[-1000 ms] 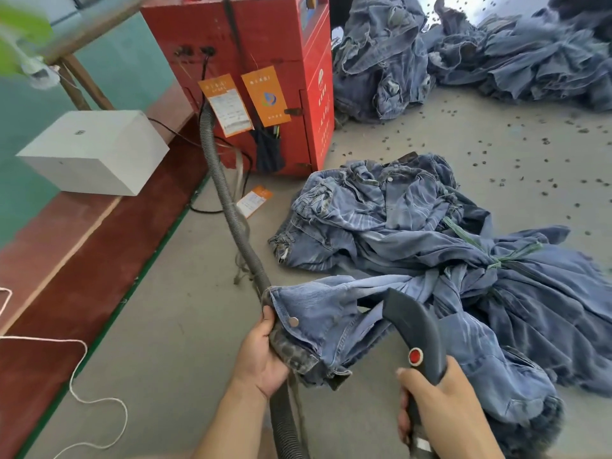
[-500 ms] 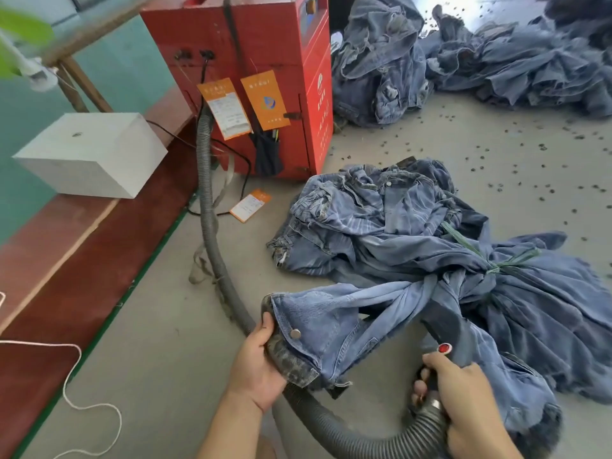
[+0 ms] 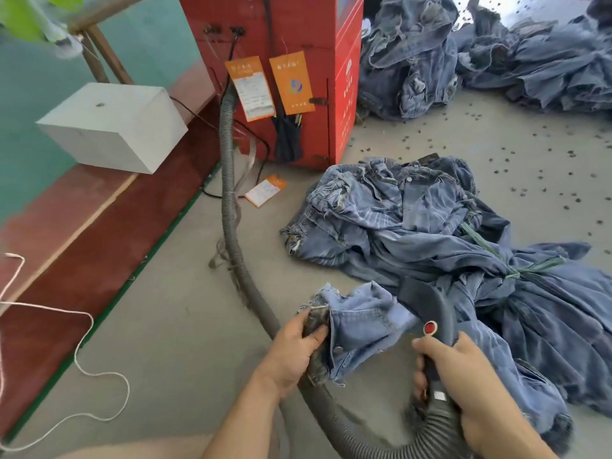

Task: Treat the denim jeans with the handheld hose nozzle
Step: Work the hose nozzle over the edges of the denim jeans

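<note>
My left hand [image 3: 294,351] grips the waistband of a pair of light blue denim jeans [image 3: 361,326], bunched up just above the floor. My right hand [image 3: 463,385] holds the handle of a dark grey hose nozzle [image 3: 427,303] with a red button. The nozzle's head lies against the jeans, right of the waistband. A ribbed grey hose [image 3: 228,200] runs from the handle under my arms, then up to the red machine [image 3: 298,61].
A heap of blue jeans [image 3: 414,220], tied with a green strap, lies on the concrete floor to the right. More denim [image 3: 496,54] is piled at the back. A white box [image 3: 112,127] sits on a red ledge at left. White cord [image 3: 82,359] trails on the floor.
The jeans' waistband has bunched up shorter in my left hand. The nozzle head has come out from under the denim and now shows above it. The hose curve has shifted slightly.
</note>
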The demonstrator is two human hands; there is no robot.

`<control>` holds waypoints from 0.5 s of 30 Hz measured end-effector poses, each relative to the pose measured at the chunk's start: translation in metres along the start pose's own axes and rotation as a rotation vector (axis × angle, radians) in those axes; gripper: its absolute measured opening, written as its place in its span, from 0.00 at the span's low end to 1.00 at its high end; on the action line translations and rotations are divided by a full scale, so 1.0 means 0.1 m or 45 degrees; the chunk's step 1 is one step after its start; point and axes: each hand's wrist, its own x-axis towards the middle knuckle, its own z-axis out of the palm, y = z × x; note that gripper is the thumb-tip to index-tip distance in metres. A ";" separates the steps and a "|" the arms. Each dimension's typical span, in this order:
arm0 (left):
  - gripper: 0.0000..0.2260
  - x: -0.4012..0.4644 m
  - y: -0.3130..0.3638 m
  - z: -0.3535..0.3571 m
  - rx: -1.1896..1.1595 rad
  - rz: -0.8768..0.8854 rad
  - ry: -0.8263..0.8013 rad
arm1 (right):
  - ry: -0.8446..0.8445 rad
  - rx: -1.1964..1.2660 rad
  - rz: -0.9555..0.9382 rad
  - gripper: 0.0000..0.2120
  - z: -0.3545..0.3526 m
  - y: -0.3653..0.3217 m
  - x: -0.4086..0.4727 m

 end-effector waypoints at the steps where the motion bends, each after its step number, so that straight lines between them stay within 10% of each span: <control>1: 0.10 0.02 0.00 -0.01 0.124 0.043 0.042 | -0.016 -0.035 -0.016 0.09 -0.04 0.00 -0.06; 7: 0.10 0.06 0.03 0.03 0.796 0.338 -0.041 | -0.288 -0.396 -0.025 0.09 0.17 0.10 -0.26; 15: 0.13 0.03 0.05 0.02 1.001 0.575 0.166 | -0.071 -0.297 -0.119 0.09 0.05 -0.05 -0.23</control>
